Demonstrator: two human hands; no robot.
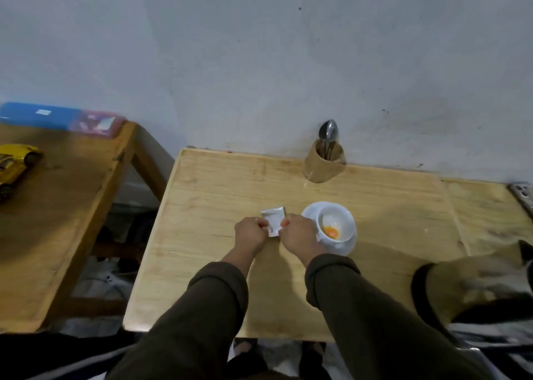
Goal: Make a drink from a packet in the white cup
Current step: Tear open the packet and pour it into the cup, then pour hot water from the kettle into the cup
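Note:
A small white packet [274,219] is pinched between both of my hands just above the wooden table [219,189]. My left hand [250,232] grips its left edge, and my right hand [297,235] grips its right edge. Its top edge looks torn and crumpled. Just right of my right hand stands the white cup [340,221] on a white saucer [310,211]. Orange powder [331,231] lies at the bottom of the cup.
A brown holder [324,163] with spoons [328,131] stands at the back by the wall. A second wooden table [57,206] on the left carries a yellow toy car [14,163] and a blue box [40,115]. A dark-rimmed object [461,287] sits at the right.

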